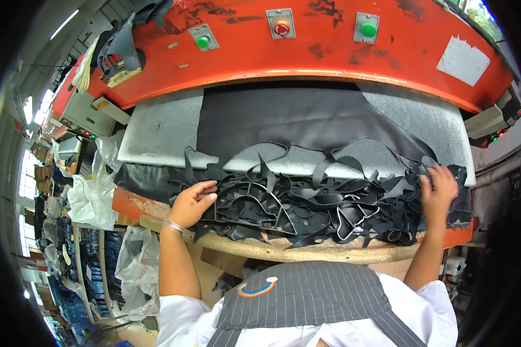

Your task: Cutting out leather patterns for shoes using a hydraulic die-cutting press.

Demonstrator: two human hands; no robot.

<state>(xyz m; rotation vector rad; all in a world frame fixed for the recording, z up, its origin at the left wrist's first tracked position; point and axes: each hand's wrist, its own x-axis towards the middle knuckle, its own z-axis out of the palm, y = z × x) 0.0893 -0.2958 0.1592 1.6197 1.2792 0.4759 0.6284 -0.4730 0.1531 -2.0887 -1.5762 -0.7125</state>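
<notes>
Both hands lie flat, fingers spread, gripping nothing: left hand (192, 202) and right hand (437, 188) press the tangled black leather offcuts (312, 202) on the wooden tabletop (283, 250); gathering inward evenly would likely keep strips together.

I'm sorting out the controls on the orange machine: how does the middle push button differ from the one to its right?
The middle red push button is red, while the right green push button is green. The red one sits near the centre of the orange machine head; the green one sits further right and slightly lower. Both are round and mounted on grey square plates.
</notes>
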